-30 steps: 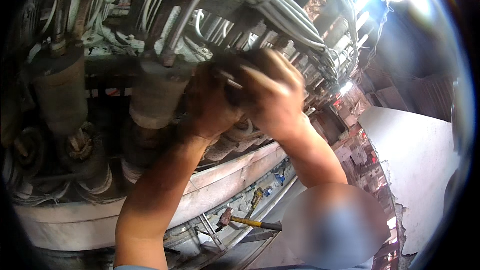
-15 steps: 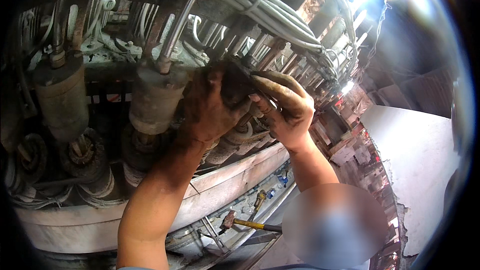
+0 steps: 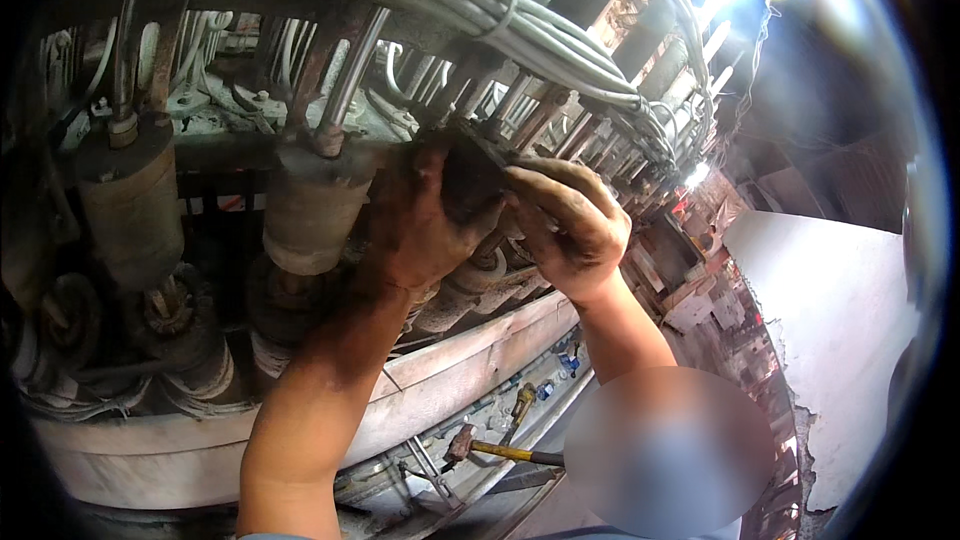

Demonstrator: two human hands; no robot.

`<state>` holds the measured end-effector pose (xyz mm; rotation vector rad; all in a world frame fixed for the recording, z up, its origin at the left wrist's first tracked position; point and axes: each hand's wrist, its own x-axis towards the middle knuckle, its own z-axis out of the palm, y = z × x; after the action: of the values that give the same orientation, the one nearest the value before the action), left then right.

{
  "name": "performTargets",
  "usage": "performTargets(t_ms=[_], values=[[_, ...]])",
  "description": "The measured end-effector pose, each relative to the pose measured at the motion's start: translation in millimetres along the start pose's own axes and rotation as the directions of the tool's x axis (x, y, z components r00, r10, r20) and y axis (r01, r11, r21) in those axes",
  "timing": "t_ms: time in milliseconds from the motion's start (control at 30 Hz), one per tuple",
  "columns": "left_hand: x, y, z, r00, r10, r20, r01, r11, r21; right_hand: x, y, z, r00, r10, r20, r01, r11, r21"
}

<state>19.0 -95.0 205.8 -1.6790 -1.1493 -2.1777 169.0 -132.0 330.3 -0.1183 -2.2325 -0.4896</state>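
Observation:
Both of my grimy hands reach up into a dirty machine. My left hand [image 3: 415, 225] wraps around a dark, greasy part [image 3: 470, 175] beside a dusty cylinder [image 3: 315, 215]. My right hand [image 3: 570, 225] presses against the same dark part from the right, fingers curled over it. What the part is fastened to is hidden behind my fingers. A bundle of grey cables [image 3: 480, 0] runs just above both hands.
A second dusty cylinder [image 3: 130, 210] stands at the left. A pale curved metal rim [image 3: 470, 365] runs below my arms. A hammer with a yellow handle [image 3: 495, 450] lies beneath it. A pale wall [image 3: 830, 330] rises at right.
My right hand has dropped from on top of the dark part to its right side, uncovering it. My left hand has kept its grip.

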Motion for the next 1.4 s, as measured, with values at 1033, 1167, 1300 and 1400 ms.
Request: performTargets(t_ms=[1033,1167,1300,1400], values=[[14,28,-2,0.978,-0.148,0.147,0.148,0.989,0.012,77,-9,40,0.909,-0.052,0.413,0.206,0.918,-0.340],[0,14,5,0.999,0.041,0.014,-0.043,0.946,0.321,50,-21,-10,0.984,-0.176,0.003,0.175,0.979,-0.101],[0,12,3,0.999,-0.045,0.004,0.045,0.999,-0.029,-2,8,-22,0.980,0.196,-0.046,-0.195,0.981,0.023],[-2,16,4,0.995,-0.087,0.041,0.088,0.996,-0.011,-20,14,-18,0.986,0.160,-0.041,-0.159,0.987,0.011]])
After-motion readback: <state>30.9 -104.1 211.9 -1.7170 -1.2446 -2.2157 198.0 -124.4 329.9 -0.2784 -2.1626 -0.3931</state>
